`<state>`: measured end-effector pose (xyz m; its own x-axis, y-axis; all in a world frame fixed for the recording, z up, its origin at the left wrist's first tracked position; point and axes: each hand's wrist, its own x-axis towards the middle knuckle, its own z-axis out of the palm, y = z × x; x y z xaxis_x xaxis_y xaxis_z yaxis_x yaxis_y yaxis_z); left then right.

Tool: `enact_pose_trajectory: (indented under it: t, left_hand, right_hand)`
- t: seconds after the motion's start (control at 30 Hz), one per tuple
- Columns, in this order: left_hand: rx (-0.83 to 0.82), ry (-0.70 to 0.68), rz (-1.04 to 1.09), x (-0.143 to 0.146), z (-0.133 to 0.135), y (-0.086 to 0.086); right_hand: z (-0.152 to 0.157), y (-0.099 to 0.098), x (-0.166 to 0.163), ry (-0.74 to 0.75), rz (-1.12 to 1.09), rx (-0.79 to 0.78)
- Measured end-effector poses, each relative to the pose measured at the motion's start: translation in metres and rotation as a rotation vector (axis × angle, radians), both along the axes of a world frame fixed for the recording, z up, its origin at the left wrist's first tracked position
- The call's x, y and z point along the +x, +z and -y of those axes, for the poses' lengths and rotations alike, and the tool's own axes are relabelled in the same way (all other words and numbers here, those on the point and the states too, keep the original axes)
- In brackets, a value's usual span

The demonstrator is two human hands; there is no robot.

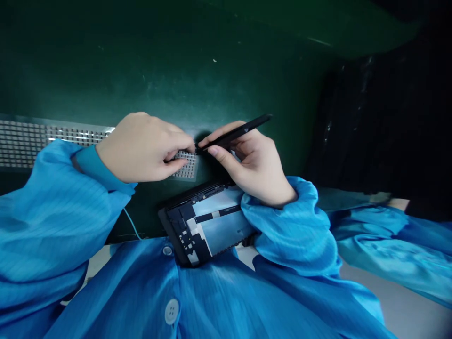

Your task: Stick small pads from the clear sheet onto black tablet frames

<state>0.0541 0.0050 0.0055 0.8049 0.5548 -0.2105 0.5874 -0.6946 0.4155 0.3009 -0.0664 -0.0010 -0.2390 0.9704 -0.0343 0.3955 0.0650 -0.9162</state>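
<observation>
My left hand [143,147] is closed in a pinch over the right end of a long strip of small silvery parts [31,141] that lies on the green mat [183,70]. My right hand [252,162] grips black tweezers [235,133], whose tips meet my left fingertips at the strip's corner. Below both hands an opened black phone frame [205,221] lies tilted at the table's near edge, its inner boards and pale shield showing. Blue smock sleeves cover both of my arms.
A thin teal cord [132,225] runs beside the phone frame. To the right a dark black sheet [381,117] stands against the bench. Another person's blue sleeve [388,235] reaches in at the right, just below it.
</observation>
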Motion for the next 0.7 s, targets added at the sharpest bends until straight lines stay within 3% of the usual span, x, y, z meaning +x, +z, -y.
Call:
enact_pose_trajectory:
  t: [0.2, 0.27, 0.47, 0.7]
  left_hand:
    - [0.02, -0.001, -0.005, -0.002, 0.001, -0.001]
    - [0.025, 0.001, -0.01, -0.003, 0.001, -0.002]
    - [-0.012, 0.019, 0.017, -0.005, 0.002, 0.002]
    - [-0.008, 0.028, 0.011, -0.005, 0.002, 0.007]
  right_hand:
    - [0.0, 0.002, 0.004, -0.053, -0.15, -0.086]
    - [0.017, 0.006, 0.007, -0.194, -0.222, -0.053]
    - [0.087, 0.004, 0.009, -0.736, -0.171, 0.294]
    - [0.101, -0.019, 0.005, -0.679, -0.145, 0.279]
